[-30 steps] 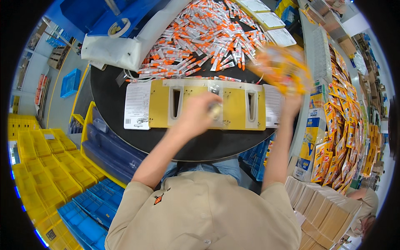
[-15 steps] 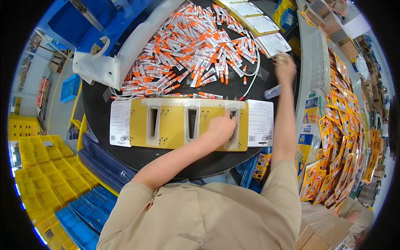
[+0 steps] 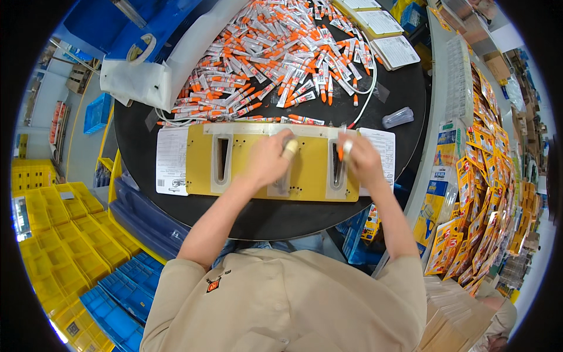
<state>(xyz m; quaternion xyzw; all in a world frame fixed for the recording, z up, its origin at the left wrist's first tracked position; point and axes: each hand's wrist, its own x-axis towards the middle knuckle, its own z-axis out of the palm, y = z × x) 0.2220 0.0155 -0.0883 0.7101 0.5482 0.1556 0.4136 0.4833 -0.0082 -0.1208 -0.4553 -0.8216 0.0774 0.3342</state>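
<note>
A yellow board with three framed slots lies across the near part of a round black table, over printed white cards whose ends stick out. My left hand is above the middle slot, fingers bent together; what they hold, if anything, is blurred. Something clear shows in that slot just below them. At the right-hand slot, my right hand pinches a small tube with an orange cap, its capped end pointing down into the slot. Behind the board spreads a large heap of white tubes with orange caps.
Clear plastic blisters lie right of the board, and printed card stacks stand at the far right. A white cable curves beside the heap. Yellow bins and blue bins fill the left; yellow packages line the right.
My left hand has shifted left from the right-hand slot to the middle one. My right hand has come back from the far right to the right-hand slot, with an orange-capped tube now in it.
</note>
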